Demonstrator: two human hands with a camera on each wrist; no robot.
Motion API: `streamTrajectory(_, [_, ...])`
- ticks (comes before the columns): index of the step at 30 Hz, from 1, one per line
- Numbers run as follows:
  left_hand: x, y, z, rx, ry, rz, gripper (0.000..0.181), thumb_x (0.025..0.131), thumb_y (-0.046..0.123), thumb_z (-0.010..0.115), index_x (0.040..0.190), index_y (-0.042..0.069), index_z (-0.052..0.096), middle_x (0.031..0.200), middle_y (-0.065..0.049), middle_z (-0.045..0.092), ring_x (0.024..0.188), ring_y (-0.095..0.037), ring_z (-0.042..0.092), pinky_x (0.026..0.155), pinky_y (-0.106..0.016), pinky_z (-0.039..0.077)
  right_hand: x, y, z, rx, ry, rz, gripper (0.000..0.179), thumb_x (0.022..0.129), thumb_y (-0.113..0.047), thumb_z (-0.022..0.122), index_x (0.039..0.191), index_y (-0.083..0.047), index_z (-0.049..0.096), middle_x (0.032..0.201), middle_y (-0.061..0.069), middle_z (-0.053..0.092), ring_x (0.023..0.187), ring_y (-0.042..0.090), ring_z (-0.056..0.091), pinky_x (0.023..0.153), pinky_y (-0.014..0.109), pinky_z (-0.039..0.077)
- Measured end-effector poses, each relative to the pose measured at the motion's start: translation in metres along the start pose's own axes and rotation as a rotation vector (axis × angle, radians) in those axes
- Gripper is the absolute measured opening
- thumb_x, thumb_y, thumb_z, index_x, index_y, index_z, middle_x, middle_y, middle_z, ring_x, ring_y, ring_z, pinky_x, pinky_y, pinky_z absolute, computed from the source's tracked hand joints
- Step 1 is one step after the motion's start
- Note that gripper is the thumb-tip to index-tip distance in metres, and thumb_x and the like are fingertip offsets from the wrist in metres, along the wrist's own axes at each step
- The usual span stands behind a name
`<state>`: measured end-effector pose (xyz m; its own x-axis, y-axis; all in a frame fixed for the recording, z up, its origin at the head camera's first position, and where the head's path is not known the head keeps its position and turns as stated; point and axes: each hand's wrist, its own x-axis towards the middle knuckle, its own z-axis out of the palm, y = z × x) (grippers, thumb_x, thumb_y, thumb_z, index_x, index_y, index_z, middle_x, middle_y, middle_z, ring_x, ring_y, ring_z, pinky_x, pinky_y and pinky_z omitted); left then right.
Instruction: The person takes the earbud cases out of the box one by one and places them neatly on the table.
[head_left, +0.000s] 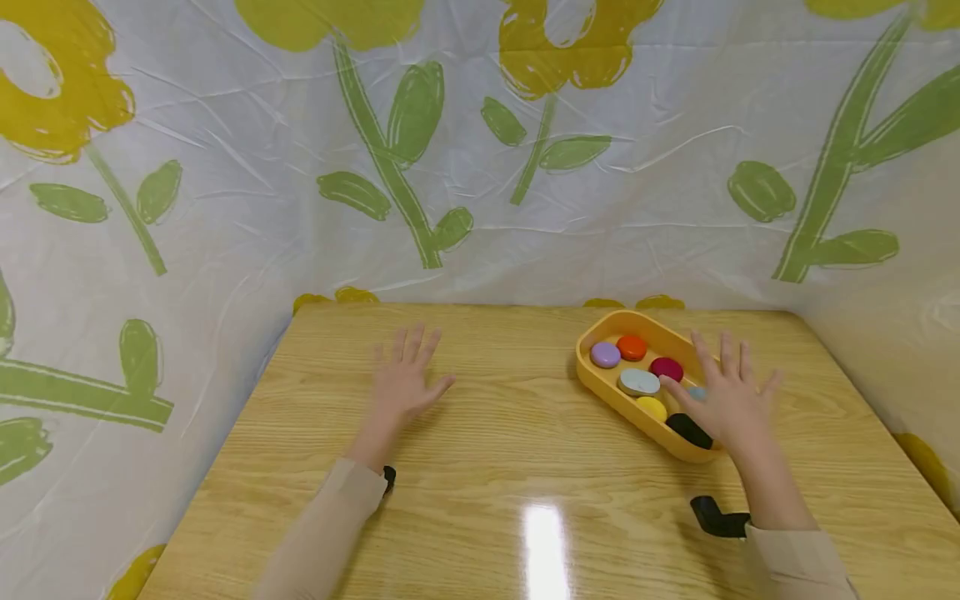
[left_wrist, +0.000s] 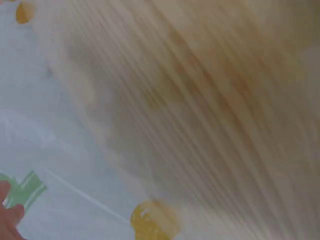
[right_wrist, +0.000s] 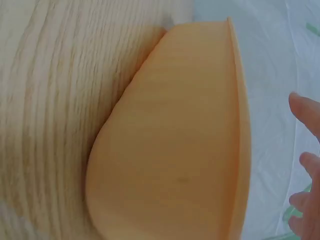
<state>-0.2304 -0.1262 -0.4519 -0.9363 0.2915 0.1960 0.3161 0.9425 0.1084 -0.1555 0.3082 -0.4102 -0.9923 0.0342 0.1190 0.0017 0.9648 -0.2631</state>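
My right hand (head_left: 733,407), fingers spread and straight, is held over the right side of a yellow-orange tray (head_left: 611,398) and hides part of it. In the tray lie several smooth rounded pieces: a lilac one (head_left: 605,355), an orange-red one (head_left: 632,347), a crimson one (head_left: 667,369), a pale grey oval (head_left: 639,382), a yellow one (head_left: 652,408) and a light blue one (head_left: 697,393) partly behind the thumb. A black shape (head_left: 688,431) shows at the near end. My left hand (head_left: 402,388), fingers spread, is over the left part of the table, holding nothing.
The wood-grain table (head_left: 495,450) ends at a white cloth (head_left: 480,250) printed with yellow flowers and green leaves, hung at the back and sides. A black wrist mount (head_left: 720,518) sits under my right sleeve. Light reflects off the table's front.
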Motion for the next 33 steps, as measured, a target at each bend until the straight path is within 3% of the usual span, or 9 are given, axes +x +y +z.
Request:
streamTrajectory(7, [0.036, 0.027, 0.025, 0.018, 0.031, 0.112, 0.074, 0.087, 0.06, 0.039, 0.148, 0.029, 0.011, 0.154, -0.002, 0.002, 0.14, -0.027, 0.003, 0.105, -0.059, 0.002, -0.008, 0.018, 0.005, 0.043, 0.022, 0.092, 0.088, 0.087, -0.063, 0.035, 0.147, -0.017, -0.009, 0.145, 0.03, -0.016, 0.13, 0.045, -0.022, 0.087, 0.071, -0.018])
streamTrajectory(15, [0.078, 0.082, 0.045, 0.006, -0.001, 0.22, 0.07, 0.088, 0.059, 0.038, 0.147, 0.026, 0.018, 0.154, 0.0, 0.003, 0.14, -0.026, 0.002, 0.106, -0.057, 0.006, -0.017, 0.032, 0.012, 0.08, 0.011, 0.164, 0.089, 0.088, -0.062, 0.035, 0.146, -0.013, -0.011, 0.142, 0.032, -0.02, 0.127, 0.048, -0.025, 0.082, 0.073, -0.019])
streamTrajectory(24, [0.104, 0.147, 0.061, 0.011, -0.096, 0.235, 0.067, 0.09, 0.062, 0.025, 0.148, 0.03, 0.01, 0.153, 0.001, 0.004, 0.14, -0.024, 0.0, 0.107, -0.055, 0.005, -0.027, 0.042, 0.017, 0.094, -0.017, 0.218, 0.091, 0.087, -0.063, 0.035, 0.145, -0.011, -0.013, 0.14, 0.035, -0.021, 0.124, 0.054, -0.021, 0.078, 0.078, -0.014])
streamTrajectory(29, [0.114, 0.167, 0.061, 0.033, -0.123, 0.227, 0.065, 0.091, 0.061, 0.021, 0.147, 0.033, 0.004, 0.153, 0.002, 0.004, 0.14, -0.022, 0.0, 0.107, -0.053, 0.009, -0.031, 0.046, 0.02, 0.117, -0.036, 0.253, 0.094, 0.087, -0.063, 0.036, 0.143, -0.008, -0.016, 0.138, 0.037, -0.023, 0.122, 0.055, -0.026, 0.072, 0.078, -0.016])
streamTrajectory(33, [0.121, 0.177, 0.055, 0.032, -0.137, 0.23, 0.066, 0.091, 0.061, 0.027, 0.147, 0.034, 0.005, 0.153, 0.002, 0.011, 0.14, -0.022, 0.004, 0.107, -0.054, 0.01, -0.032, 0.044, 0.021, 0.136, -0.056, 0.293, 0.099, 0.086, -0.064, 0.038, 0.142, -0.004, -0.019, 0.136, 0.038, -0.024, 0.12, 0.057, -0.025, 0.071, 0.078, -0.017])
